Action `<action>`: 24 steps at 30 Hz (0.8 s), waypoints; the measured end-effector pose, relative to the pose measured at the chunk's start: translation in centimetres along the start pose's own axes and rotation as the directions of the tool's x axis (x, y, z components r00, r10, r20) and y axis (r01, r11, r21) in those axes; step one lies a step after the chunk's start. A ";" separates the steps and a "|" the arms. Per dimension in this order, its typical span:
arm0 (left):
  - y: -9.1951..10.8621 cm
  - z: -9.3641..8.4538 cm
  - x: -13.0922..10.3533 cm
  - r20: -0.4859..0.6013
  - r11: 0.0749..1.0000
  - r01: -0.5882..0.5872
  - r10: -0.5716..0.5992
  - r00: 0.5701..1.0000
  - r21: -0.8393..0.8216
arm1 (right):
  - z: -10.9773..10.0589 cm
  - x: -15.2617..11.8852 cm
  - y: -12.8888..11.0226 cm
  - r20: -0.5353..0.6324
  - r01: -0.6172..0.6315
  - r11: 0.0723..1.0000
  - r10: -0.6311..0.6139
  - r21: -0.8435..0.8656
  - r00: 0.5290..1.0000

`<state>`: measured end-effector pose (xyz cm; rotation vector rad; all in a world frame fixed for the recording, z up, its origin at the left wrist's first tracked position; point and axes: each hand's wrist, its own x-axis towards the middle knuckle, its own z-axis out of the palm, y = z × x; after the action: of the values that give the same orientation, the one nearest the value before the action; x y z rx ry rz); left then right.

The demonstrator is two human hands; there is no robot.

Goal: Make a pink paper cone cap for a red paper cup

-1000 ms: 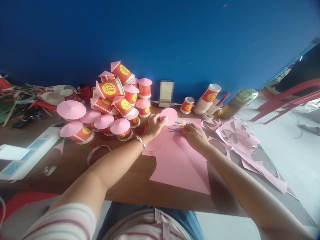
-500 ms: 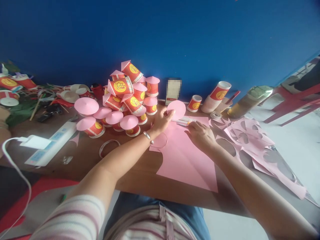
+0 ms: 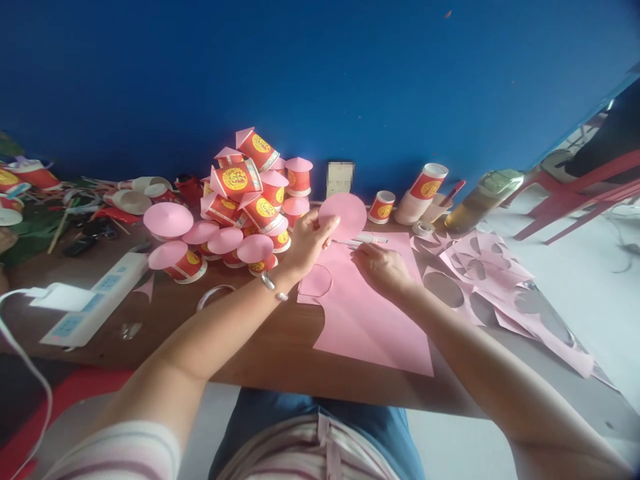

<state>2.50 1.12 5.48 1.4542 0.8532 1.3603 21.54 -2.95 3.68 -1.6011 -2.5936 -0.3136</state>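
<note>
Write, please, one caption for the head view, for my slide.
Left hand holds a pink paper disc, right hand holds scissors, beside red cups topped with pink paper cones.

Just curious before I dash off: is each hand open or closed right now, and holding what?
Left hand: closed, holding a pink paper disc.
Right hand: closed, holding scissors.

Left hand (image 3: 309,243): is tipped up a bit, closed in a pinch
Right hand (image 3: 384,270): is turned back side up, kinda curled in
Both forearms (image 3: 235,321): are stretched forward, angled inward
</note>
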 end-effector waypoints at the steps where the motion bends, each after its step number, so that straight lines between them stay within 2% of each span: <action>1: -0.5 -0.1 -0.6 -0.016 1.000 0.029 -0.029 0.999 -0.007 | 0.3 0.3 0.8 -0.001 -0.052 0.999 0.052 -0.009 0.999; 4: -1.9 -0.2 -1.7 -0.007 0.994 0.096 -0.096 0.995 -0.045 | 1.3 1.2 2.9 0.063 -0.234 0.972 0.232 0.020 0.971; 7: -3.1 -0.7 -1.8 -0.025 0.994 0.112 -0.113 0.993 -0.013 | 2.3 1.5 4.0 0.074 -0.266 0.963 0.263 0.031 0.962; 12: -4.5 -1.9 -1.7 -0.039 0.988 0.152 -0.152 0.988 0.011 | 3.4 1.3 4.1 0.033 -0.295 0.954 0.294 0.050 0.955; 15: -4.9 -2.1 -2.2 0.034 0.979 0.189 -0.192 0.981 0.073 | 3.7 1.4 4.7 -0.019 -0.321 0.944 0.323 0.080 0.946; 20: -4.3 -2.0 -2.5 0.194 0.934 0.071 -0.147 0.970 0.350 | 4.3 1.3 6.2 -0.086 -0.361 0.920 0.376 0.153 0.922; 24: -4.0 -2.2 -2.2 0.251 0.910 0.098 -0.213 0.944 0.403 | 5.5 0.6 6.5 -0.122 -0.361 0.916 0.384 0.176 0.915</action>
<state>0.47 0.75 0.83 1.7906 1.0582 0.8553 27.31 1.60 -0.70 -1.8837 -2.0839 -0.1974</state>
